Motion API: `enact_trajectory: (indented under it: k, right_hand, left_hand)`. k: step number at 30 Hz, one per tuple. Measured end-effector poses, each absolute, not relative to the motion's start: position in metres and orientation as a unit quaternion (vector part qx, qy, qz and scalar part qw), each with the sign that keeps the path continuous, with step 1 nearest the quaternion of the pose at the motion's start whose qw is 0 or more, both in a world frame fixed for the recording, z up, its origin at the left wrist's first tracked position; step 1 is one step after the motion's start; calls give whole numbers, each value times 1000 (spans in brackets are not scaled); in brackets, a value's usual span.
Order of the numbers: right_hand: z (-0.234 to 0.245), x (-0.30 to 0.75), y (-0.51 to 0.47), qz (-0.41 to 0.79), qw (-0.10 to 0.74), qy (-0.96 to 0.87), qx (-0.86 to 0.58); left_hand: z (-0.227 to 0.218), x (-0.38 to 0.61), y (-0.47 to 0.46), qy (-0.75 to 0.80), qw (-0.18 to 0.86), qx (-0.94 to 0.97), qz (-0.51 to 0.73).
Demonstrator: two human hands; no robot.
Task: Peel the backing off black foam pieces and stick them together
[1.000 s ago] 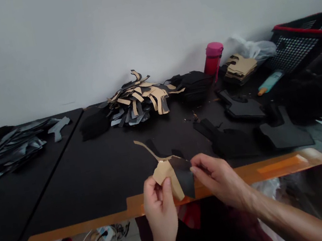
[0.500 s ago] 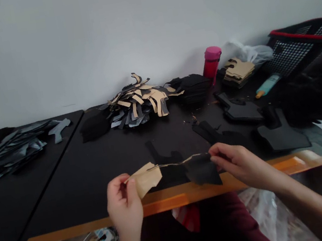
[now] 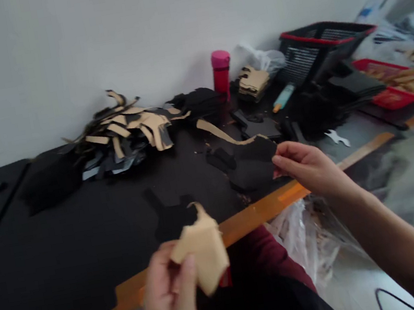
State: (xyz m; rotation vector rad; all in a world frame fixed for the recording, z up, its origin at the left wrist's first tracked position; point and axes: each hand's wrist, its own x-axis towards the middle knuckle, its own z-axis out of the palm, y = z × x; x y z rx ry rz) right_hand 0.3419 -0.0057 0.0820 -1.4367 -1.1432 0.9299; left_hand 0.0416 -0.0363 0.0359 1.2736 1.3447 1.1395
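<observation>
Low at the table's front edge, my left hand (image 3: 170, 293) is closed on a tan cut piece (image 3: 205, 253), thumb on its face; it looks like leather or backed fabric. My right hand (image 3: 308, 167), farther right, pinches the corner of a black cut piece (image 3: 256, 152). A tan strip (image 3: 221, 134) shows along the upper edge of that piece and reaches toward the back left. The two held pieces are apart. Another black cut piece (image 3: 174, 218) lies flat on the table behind the tan one.
A loose heap of tan and black cut pieces (image 3: 134, 127) lies at the back of the black table (image 3: 88, 249). To its right stand a red bottle (image 3: 221, 78), a tan stack (image 3: 253, 81), a turquoise tube (image 3: 283, 97), a black basket (image 3: 300, 60) and a red tray (image 3: 391, 95).
My hands have moved apart, the left one lower and toward me, the right one up, parting the two pieces that met between them. The view has swung right.
</observation>
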Motion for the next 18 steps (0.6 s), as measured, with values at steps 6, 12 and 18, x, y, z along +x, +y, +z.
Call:
enact_trajectory:
  k: [6, 12, 18]
  right_hand:
    - [83, 374, -34, 366, 596, -447, -558]
    - [73, 425, -85, 333, 626, -378, -595]
    - [54, 472, -142, 328, 634, -325, -620]
  left_hand:
    - [-10, 173, -75, 337, 556, 740, 174]
    - [-92, 280, -93, 317, 539, 772, 110]
    - [-146, 337, -105, 229, 517, 825, -12]
